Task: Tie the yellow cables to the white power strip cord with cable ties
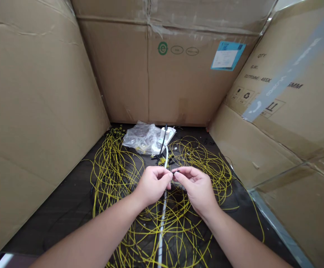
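Note:
My left hand (154,185) and my right hand (197,187) meet fingertip to fingertip above the middle of the dark table. Thumb and forefinger of the right one pinch a small black piece (175,172). The fingers of the left are pressed together beside it; whatever they grip is too small to make out. Tangled yellow wires (111,186) spread under and around both hands. A white cable (162,230) runs between my forearms, below the hands. Just beyond lie small black and yellow pieces (162,160).
A clear plastic bag (141,137) and a white power strip (172,132) with a black plug lead lie at the back. Cardboard walls stand left (39,111), behind (122,74) and right (262,141). More yellow wire loops (220,171) lie at the right.

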Available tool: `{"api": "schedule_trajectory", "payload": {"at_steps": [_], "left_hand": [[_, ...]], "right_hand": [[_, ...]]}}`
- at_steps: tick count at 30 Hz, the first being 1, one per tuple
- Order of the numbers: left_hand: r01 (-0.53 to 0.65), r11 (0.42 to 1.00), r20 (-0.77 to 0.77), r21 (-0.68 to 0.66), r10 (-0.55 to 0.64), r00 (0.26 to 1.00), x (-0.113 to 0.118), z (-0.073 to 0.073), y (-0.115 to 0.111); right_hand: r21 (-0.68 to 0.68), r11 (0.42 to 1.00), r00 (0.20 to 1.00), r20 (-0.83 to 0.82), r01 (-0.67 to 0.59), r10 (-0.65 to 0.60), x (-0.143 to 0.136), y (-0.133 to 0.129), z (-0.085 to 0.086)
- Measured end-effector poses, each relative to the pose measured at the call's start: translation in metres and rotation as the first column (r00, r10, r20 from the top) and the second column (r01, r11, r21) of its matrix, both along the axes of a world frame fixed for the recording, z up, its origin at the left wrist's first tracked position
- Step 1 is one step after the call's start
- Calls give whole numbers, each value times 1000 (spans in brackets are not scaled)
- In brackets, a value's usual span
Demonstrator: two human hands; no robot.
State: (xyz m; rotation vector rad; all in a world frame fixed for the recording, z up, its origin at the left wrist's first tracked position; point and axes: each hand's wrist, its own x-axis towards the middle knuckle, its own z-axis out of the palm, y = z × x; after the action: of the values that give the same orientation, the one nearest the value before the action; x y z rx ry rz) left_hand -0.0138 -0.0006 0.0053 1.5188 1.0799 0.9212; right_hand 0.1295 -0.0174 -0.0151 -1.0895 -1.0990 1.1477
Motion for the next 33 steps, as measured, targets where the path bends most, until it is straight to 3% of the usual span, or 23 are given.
{"api": "schedule_trajectory", "payload": {"at_steps": [18, 26, 30, 33], "left_hand": [[2, 1000, -14, -23, -3, 1000, 0, 0, 0], [-13, 990, -134, 143, 32, 990, 1, -1, -2], [-8, 999, -111, 46, 13, 994, 1, 7, 3], [76, 995, -20, -69, -77, 997, -1, 25, 8]], "right_hand": [[17, 1000, 1000, 6, -13, 13, 0, 0, 1], [75, 997, 999, -1, -35, 35, 3, 2, 3], [72, 997, 997, -66, -32, 36, 6, 9, 3], [63, 997, 991, -117, -49, 56, 7, 13, 17]]}}
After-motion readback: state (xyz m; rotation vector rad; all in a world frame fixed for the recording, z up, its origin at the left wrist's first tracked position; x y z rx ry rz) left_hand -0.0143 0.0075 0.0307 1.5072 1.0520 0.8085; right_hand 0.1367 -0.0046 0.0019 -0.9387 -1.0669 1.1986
